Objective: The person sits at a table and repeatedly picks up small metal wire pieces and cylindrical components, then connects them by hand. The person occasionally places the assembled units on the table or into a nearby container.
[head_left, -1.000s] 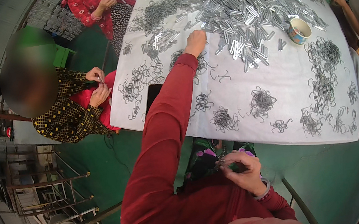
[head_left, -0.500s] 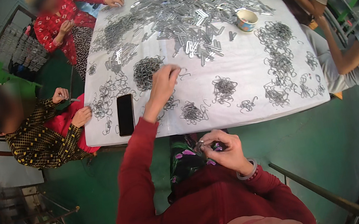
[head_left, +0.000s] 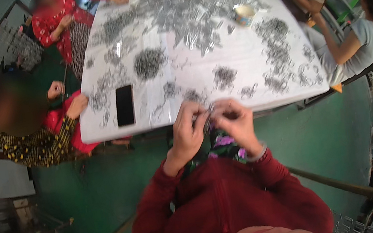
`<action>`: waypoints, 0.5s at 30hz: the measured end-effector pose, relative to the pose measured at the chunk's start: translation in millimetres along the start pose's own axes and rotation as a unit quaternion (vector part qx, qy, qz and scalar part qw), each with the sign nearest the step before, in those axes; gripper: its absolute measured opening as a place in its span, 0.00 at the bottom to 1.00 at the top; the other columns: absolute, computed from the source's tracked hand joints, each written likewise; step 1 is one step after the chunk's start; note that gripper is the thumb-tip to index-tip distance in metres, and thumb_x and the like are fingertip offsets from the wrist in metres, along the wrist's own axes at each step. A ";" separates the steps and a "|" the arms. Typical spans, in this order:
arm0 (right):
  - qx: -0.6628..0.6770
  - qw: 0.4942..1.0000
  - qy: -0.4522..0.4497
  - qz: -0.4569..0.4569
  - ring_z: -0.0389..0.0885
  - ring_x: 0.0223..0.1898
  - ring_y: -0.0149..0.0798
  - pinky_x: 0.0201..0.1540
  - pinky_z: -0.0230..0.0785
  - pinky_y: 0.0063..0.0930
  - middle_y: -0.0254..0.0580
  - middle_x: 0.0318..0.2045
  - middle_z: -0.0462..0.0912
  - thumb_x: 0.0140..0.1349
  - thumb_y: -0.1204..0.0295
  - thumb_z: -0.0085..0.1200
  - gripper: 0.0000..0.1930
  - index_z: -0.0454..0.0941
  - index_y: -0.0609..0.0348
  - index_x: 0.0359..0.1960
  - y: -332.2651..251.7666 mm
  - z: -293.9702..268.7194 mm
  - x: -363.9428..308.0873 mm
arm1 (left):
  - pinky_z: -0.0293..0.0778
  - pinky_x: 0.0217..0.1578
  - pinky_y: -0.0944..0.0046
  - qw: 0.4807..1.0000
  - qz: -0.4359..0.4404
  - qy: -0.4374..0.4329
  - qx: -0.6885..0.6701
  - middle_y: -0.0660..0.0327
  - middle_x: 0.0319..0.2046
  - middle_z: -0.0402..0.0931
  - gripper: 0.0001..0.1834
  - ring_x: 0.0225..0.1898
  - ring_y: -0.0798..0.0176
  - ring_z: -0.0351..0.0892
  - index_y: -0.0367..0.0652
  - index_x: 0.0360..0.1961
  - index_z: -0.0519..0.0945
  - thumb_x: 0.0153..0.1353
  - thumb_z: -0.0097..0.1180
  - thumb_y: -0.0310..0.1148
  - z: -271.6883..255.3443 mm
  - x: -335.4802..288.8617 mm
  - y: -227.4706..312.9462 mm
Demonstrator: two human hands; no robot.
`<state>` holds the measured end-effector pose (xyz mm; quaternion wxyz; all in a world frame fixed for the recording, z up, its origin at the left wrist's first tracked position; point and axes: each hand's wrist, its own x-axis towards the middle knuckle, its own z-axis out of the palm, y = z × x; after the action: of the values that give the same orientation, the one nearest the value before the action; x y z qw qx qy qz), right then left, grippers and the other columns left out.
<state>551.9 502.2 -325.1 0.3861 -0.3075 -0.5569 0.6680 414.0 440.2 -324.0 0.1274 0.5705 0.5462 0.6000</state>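
Just over the near table edge, my left hand (head_left: 187,133) and my right hand (head_left: 237,124) meet fingertip to fingertip. A small metal piece (head_left: 210,108) shows between them, pinched by my right fingers; blur hides its exact shape. The left fingers are closed at the same spot, and what they hold is too small to make out. Right behind my hands lies a little heap of bent wire hooks (head_left: 192,96). A second heap of hooks (head_left: 225,77) sits beyond it, and a larger, denser pile of hooks (head_left: 149,63) is farther left.
The white-covered table (head_left: 198,69) carries a broad spread of flat metal strips (head_left: 194,12) at its far side. A black phone (head_left: 125,105) lies front left, a paper tub (head_left: 244,15) at right. More wire hooks (head_left: 276,51) lie along the right. Several people sit around the table.
My left hand has come back from beside the large hook pile to meet my right hand. The right hand has risen from my lap to the table edge. The view has shifted slightly.
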 end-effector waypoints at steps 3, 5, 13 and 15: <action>0.003 0.999 0.030 -0.038 0.75 0.32 0.23 0.40 0.70 0.19 0.31 0.28 0.79 0.51 0.82 0.55 0.12 0.77 0.67 0.39 3.4 1.4 2.5 | 0.66 0.34 0.58 0.997 0.056 0.002 0.052 0.53 0.28 0.67 0.07 0.31 0.50 0.67 0.36 0.32 0.70 0.54 0.54 0.19 4.6 2.7 -4.7; -0.035 0.996 0.051 -0.060 0.74 0.29 0.22 0.34 0.70 0.17 0.30 0.28 0.79 0.52 0.83 0.54 0.12 0.77 0.65 0.39 -9.1 9.0 -0.1 | 0.66 0.35 0.61 0.989 0.107 0.029 0.102 0.56 0.29 0.69 0.08 0.32 0.56 0.68 0.36 0.32 0.71 0.52 0.54 0.16 3.2 5.8 -4.4; -0.056 0.984 0.001 -0.169 0.76 0.30 0.23 0.34 0.70 0.16 0.34 0.28 0.80 0.53 0.86 0.56 0.18 0.75 0.65 0.47 -12.4 15.8 6.3 | 0.67 0.30 0.69 0.989 0.122 0.084 0.031 0.61 0.31 0.70 0.06 0.30 0.68 0.67 0.37 0.36 0.70 0.60 0.54 0.25 16.9 12.4 -11.6; -0.062 0.983 -0.016 -0.170 0.77 0.31 0.24 0.35 0.70 0.16 0.34 0.28 0.80 0.53 0.86 0.56 0.20 0.73 0.64 0.50 -15.3 16.0 8.1 | 0.67 0.27 0.72 0.991 0.030 0.057 -0.117 0.62 0.32 0.72 0.04 0.28 0.73 0.68 0.37 0.36 0.70 0.63 0.51 0.25 16.3 14.0 -5.0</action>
<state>536.9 502.3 -306.8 0.4652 -0.2215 -0.6476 0.5613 420.6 461.2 -324.4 0.1437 0.5333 0.4612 0.6944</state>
